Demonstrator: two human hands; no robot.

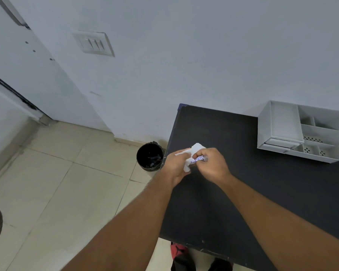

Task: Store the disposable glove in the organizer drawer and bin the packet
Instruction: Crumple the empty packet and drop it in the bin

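1. Over the near-left part of the black surface (243,182), both hands meet around a crumpled white bundle.
2. The left hand (175,165) is closed on the lower left of the white material, fingers curled under it.
3. The right hand (210,166) is closed on the packet (199,159), a small crumpled white piece with blue printed writing; the letters are too small and creased to read.
4. White, thin material, seemingly the disposable glove (197,148), sticks up above the knuckles between the two hands; where glove ends and packet begins cannot be told.
5. At the far right of the surface, against the wall, stands the white organizer (301,132), well apart from the hands.
6. Its top has one large open compartment on the left and several smaller ones on the right, some with perforated bottoms.
7. The drawer (281,143) sits low at the organizer's front left and appears slightly pulled out.
8. On the tiled floor just beside the surface's left edge stands a black bin (150,156), round, open-topped, with dark contents inside.
9. A switch plate (94,44) is mounted on the wall above; no label on it is legible.
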